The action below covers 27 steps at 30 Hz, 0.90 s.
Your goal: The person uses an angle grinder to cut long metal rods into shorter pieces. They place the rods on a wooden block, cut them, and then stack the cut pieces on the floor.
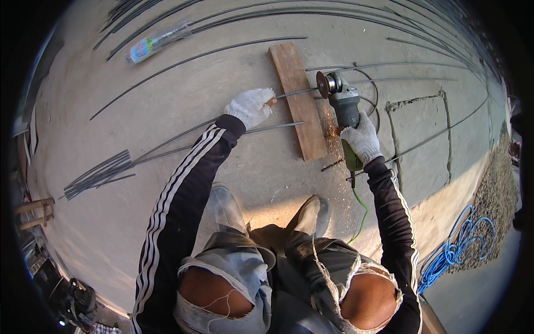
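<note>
My left hand, in a whitish knit glove, is closed round a thin steel rod. The rod lies across a brown wooden plank, its far end at the cutting disc. An angle grinder is in my gloved right hand, its disc upright at the rod just right of the plank. Orange sparks spray down from there toward my boots. From the grinder's rear a green cord runs down. A second rod reaches onto the plank nearer to me.
Short cut rods lie bundled at left. Long rods stretch across the far floor, near a plastic bottle. A blue hose or cable is coiled at right beside gravel. My boots stand close to the plank.
</note>
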{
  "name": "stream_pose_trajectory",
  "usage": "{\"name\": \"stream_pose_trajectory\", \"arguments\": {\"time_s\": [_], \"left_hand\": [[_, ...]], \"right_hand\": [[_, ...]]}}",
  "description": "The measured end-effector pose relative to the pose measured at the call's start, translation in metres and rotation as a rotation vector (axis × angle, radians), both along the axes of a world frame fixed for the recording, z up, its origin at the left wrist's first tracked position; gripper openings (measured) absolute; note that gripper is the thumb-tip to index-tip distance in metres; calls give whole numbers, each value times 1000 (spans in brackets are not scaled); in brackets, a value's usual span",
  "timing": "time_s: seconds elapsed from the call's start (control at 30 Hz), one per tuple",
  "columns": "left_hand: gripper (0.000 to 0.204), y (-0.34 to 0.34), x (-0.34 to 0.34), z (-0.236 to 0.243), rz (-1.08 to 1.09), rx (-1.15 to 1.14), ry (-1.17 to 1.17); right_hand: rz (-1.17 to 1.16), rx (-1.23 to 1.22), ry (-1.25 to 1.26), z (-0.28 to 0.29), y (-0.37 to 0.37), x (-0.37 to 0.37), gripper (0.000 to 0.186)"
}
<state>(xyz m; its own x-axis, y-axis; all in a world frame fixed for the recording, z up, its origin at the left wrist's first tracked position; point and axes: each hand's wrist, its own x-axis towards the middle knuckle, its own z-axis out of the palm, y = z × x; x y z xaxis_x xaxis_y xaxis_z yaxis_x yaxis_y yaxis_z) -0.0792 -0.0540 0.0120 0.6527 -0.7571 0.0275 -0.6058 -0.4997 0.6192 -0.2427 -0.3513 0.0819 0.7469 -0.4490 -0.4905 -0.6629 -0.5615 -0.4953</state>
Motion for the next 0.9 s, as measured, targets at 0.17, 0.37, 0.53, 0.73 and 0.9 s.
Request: {"name": "stream_pose_trajectory", "arguments": {"time_s": [0.17, 0.37, 0.53, 0.73, 0.9], "left_hand": [[19, -2, 0, 0, 11, 4, 18], [23, -1, 1, -8, 2, 19, 49], [28, -1, 3, -11, -8, 46, 55], [27, -3, 4, -6, -4, 73, 109], [26, -4, 4, -2, 2, 91, 122]], "right_hand": [[-23, 24, 15, 3, 2, 5, 43], [-48, 63, 1, 6, 3, 5, 40], [-34, 48, -43, 4, 4, 0, 41], [-52, 76, -13, 4, 3, -4, 42], [-67, 81, -28, 6, 5, -6, 41]]}}
